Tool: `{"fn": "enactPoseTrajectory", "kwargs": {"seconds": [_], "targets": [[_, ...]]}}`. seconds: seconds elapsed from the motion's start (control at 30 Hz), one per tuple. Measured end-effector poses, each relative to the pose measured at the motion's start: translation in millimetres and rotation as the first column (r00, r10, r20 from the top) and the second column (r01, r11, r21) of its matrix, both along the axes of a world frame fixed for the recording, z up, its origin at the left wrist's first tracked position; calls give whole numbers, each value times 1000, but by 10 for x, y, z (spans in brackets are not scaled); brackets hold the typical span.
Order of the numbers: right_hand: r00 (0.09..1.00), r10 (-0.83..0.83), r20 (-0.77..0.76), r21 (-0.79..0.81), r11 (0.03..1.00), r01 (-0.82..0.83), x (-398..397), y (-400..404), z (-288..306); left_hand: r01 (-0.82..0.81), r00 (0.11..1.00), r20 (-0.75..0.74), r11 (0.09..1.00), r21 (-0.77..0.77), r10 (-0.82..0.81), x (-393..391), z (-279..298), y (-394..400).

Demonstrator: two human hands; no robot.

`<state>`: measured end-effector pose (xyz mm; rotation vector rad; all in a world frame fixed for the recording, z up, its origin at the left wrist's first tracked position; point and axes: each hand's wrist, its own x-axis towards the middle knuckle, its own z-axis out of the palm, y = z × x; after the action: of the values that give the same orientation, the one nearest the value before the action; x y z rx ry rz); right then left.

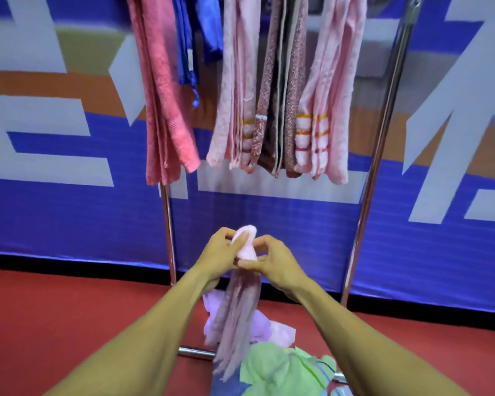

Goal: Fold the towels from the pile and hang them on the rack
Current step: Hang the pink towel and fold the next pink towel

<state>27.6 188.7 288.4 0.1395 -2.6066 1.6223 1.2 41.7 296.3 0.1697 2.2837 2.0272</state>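
Both forearms filled the lower frame, reaching forward from my viewpoint. Left hand had its fingers curled round the top of a pale pink towel; right hand pinched the same bunched top edge from the other side. I noted the two hands almost touching, with the towel hanging down between the forearms, blurred along its lower part. Below it lay the pile: lilac, pink and green cloths on the red floor, over the rack's low bar.

On the rack, left to right, I logged a coral towel, a blue cloth, a light pink towel, a brown patterned cloth and a pink striped towel, all hanging folded. Behind stood a blue banner with pale lettering.
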Motion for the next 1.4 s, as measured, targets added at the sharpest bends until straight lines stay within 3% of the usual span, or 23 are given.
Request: {"fn": "enactPoseTrajectory", "kwargs": {"seconds": [0.07,0.17,0.27,0.4,0.57,0.73,0.8,0.9,1.0,1.07,1.13,1.2,1.27,1.33,1.4], "targets": [[996,-83,-31,26,996,84,-53,18,-45,-8,999,41,999,49,6,-50,-53,37],[964,-253,-76,-18,967,253,-119,54,-44,-21,1000,-11,999,47,21,-80,-58,64],[960,-277,-47,-79,959,273,-147,-7,-36,-79,979,-200,987,-141,49,-29,-29,66],[968,-251,6,-181,952,248,-142,-44,-59,-203,948,-300,929,-308,108,12,-67,33],[966,-256,22,-236,938,254,-117,-18,-26,70,980,-127,856,-512,-155,44,-62,-35],[972,-236,20,-246,941,233,-126,48,83,11,979,-162,833,-553,-120,-34,-35,-48],[967,-251,48,-251,934,255,-138,75,96,85,982,-97,833,-547,-163,-52,-28,-72],[966,-245,78,-319,913,257,-132,106,126,212,954,-17,711,-671,-300,-27,-71,-89],[979,-180,91,-339,919,201,-62,90,186,128,954,-94,670,-732,-286,-23,-125,-81],[980,-183,80,-297,934,198,-45,86,194,75,960,-133,685,-725,-245,-37,-106,-91],[977,-210,25,-124,969,212,-60,120,159,41,970,-152,750,-660,-187,-47,-68,-106],[983,-180,-42,80,980,183,-71,139,101,45,989,-104,889,-456,-104,-51,-36,-122],[989,-104,-106,213,969,125,-74,108,24,52,998,-14,972,-230,-56,-34,5,-106],[977,-91,-190,264,954,141,-82,53,12,16,1000,25,995,-103,-13,-14,37,-79],[977,-102,-189,173,976,135,-58,5,71,-49,998,42,999,-15,49,2,67,-59]]}}
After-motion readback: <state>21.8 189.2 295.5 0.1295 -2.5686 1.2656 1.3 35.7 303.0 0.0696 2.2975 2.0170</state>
